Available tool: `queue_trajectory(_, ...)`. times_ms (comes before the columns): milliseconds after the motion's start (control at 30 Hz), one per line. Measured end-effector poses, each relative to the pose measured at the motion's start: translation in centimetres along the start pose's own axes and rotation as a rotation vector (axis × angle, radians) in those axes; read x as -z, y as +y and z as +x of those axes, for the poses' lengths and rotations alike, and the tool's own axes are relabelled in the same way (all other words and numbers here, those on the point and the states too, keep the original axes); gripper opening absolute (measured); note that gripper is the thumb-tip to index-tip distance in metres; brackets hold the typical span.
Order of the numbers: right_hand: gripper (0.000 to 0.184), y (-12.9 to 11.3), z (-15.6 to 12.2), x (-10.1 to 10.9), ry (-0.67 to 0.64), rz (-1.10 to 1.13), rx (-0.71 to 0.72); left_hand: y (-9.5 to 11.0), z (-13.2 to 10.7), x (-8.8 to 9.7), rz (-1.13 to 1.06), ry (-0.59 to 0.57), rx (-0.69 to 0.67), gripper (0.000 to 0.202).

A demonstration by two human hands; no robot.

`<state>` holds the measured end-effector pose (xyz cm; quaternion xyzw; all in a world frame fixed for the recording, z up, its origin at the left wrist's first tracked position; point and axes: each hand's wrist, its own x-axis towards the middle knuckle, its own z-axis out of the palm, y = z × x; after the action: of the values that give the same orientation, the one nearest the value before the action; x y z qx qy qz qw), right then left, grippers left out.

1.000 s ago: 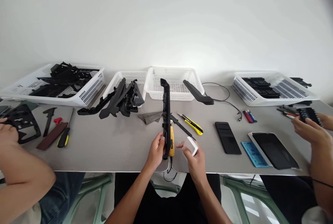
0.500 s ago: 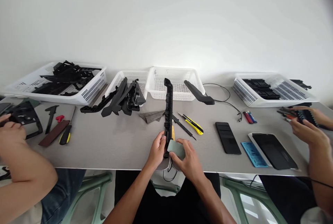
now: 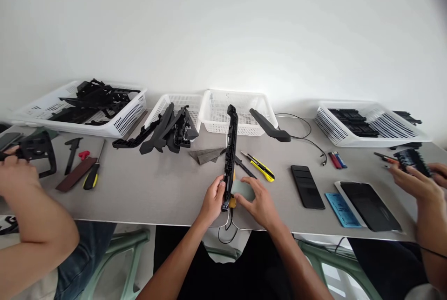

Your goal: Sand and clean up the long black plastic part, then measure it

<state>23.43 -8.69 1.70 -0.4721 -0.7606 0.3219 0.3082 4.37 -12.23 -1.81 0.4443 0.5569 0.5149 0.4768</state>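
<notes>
The scene was brightly and evenly lit, with soft, diffuse light washing out the white wall (image 3: 223, 25) across the upper frame. Shadows under the white baskets (image 3: 240, 111) at centre were faint and short. Wide-angle distortion bowed the grey table (image 3: 157, 193) edge and stretched the frame's corners. The upper right corner showed dark vignetting. Focus stayed fairly sharp throughout.
</notes>
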Motion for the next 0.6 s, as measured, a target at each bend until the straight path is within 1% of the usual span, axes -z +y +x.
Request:
queue_trajectory(67, 0.035, -0.2, 0.5, -0.3, 0.055, 0.016, -0.018, 0.0, 0.1, 0.0, -0.005, -0.003, -0.001, 0.059)
queue_trajectory(200, 0.037, -0.9, 1.3, -1.3, 0.045, 0.064, 0.020, -0.1, 0.1, 0.0, -0.011, 0.002, -0.010, 0.056)
queue_trajectory(333, 0.037, -1.0, 1.7, -1.9, 0.119, 0.071, -0.032, -0.3, 0.1, -0.1, -0.005, 0.016, -0.011, 0.054)
queue_trajectory(467, 0.037, -1.1, 1.7, -2.1, 0.078, 0.082, -0.018, -0.5, 0.1, -0.1, -0.011, 0.020, -0.010, 0.053)
queue_trajectory(600, 0.036, -1.6, 1.8, -2.4, 0.121, 0.067, -0.042, -0.5, 0.1, -0.1, -0.016, 0.028, -0.010, 0.054)
